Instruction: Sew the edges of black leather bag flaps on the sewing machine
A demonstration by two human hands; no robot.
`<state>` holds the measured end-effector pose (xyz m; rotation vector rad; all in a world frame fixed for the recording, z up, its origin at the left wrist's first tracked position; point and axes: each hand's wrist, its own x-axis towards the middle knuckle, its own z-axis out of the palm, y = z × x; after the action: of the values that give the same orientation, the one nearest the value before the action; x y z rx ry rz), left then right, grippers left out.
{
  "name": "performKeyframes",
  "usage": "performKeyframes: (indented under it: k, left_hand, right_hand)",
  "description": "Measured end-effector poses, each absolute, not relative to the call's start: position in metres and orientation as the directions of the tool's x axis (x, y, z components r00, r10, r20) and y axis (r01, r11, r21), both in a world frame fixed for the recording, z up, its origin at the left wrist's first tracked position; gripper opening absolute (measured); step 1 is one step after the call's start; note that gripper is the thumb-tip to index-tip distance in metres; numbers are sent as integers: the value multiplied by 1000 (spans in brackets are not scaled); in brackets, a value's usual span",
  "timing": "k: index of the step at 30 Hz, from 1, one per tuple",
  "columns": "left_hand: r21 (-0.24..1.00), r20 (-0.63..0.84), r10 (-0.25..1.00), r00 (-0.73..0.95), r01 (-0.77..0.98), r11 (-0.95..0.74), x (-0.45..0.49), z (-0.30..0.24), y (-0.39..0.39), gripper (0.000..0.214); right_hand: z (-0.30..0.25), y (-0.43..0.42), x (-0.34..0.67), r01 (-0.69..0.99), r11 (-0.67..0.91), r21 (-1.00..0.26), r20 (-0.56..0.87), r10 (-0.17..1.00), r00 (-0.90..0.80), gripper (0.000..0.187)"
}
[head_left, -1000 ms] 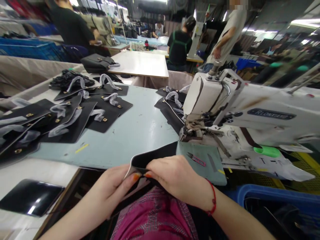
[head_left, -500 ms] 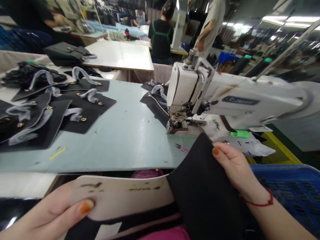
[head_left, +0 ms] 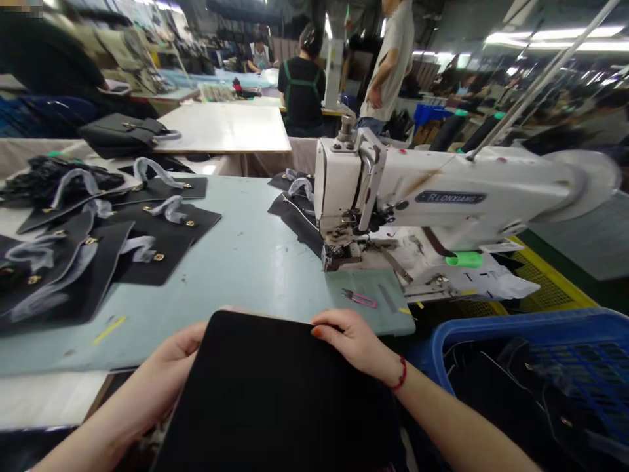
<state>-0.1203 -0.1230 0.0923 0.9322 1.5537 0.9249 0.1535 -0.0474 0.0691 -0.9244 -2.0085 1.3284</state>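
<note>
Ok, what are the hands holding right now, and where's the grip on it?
Both hands hold a flat black panel: the left hand grips its left edge, and the right hand grips its top edge near the right corner.

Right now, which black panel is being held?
The plain one between the left hand and right hand; the panels on the table lie flat, with ribbons and gold studs.

Bright ceiling lights (head_left: pixel 555 40) light the room evenly from above, leaving a soft sheen on the pale table (head_left: pixel 236 275). I get bent lines at the edges, a blurred person (head_left: pixel 44 59) top left, and a black panel (head_left: pixel 275 393) showing almost no detail.
</note>
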Motion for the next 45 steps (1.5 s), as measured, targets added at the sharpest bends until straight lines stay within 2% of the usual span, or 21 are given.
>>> performKeyframes:
  k: [2,3,5,8,10,12,14,16,18,20,25,29,38,45]
  left_hand:
    - [931,-364,926,-99,-17,364,-119,85,-119,54]
    - [934,-355,925,-134,-93,345,-118,81,-119,61]
    - [958,-286,922,-263,-115,264,-117,75,-122,51]
    - [962,-258,946,-198,37,270,-121,67,-131,24]
    - [933,-342,930,-132,73,353,-127,63,-135,19]
    - [890,-456,886,-81,-44,454,-132,59,-138,24]
    - [869,-489,870,-62,-119,480,-133,58,-141,35]
    - [895,-446,890,-90,-28,446,-128,58,-143,39]
    - [899,-402,905,-137,127,419,-119,59,-145,35]
    - [889,-379,911,-161,210,407,-111,60,-147,33]
    - [885,-297,912,-282,277,373,-98,62,-151,33]
    - [869,-275,916,-290,334,366,-93,64,-151,33]
    - [859,-138,959,-249,452,240,-87,68,-149,31]
    - [838,69,976,-207,543,56,-84,61,-150,23]
  right_hand:
    - [62,-54,156,251,217,-943,39,823,-566,32]
    - [59,-57,158,253,196,-947,28,838,-546,32]
    - [54,-63,161,251,170,-953,16,855,-518,30]
    - [50,-69,165,245,135,-960,-5,868,-496,28]
    - [48,-73,167,247,115,-962,-18,878,-479,28]
    - [47,-75,169,250,105,-963,-24,885,-465,29]
    - [46,-77,171,248,103,-963,-25,885,-464,28]
    - [46,-78,173,241,100,-965,-28,878,-478,29]
    - [46,-80,174,235,109,-966,-23,867,-499,28]
    - [47,-82,176,231,146,-962,4,853,-522,27]
    - [52,-87,182,260,289,-921,95,816,-571,28]
    - [60,-88,180,315,374,-872,126,794,-594,30]
    - [75,-82,164,328,404,-854,126,772,-623,30]
    - [67,-80,160,316,438,-841,179,778,-602,32]
